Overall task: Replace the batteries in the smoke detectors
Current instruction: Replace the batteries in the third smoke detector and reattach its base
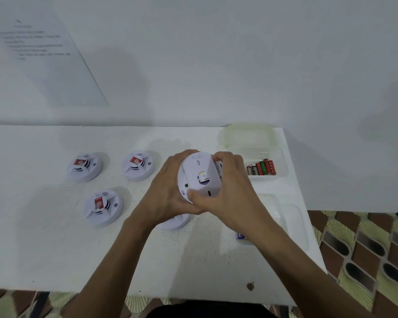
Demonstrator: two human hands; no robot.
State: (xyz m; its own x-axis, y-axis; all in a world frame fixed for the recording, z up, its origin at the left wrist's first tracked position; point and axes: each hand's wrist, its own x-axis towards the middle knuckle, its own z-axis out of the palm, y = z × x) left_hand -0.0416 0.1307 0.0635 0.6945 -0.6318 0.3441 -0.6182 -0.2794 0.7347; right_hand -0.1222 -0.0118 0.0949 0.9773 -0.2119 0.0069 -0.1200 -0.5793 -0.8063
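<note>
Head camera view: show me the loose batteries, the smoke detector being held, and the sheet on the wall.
loose batteries (262, 168), head view, on the green battery mid-row.
held smoke detector (194, 169), head view, on its white back plate.
wall sheet (55, 72), head view, on its blank lower part.

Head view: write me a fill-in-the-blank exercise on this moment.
The left hand and right hand grip one ____ above the table.
Left of them, ____ detectors with red labels lie on the table.
The clear container right of the hands holds loose ____.
Missing: smoke detector; three; batteries.
</note>
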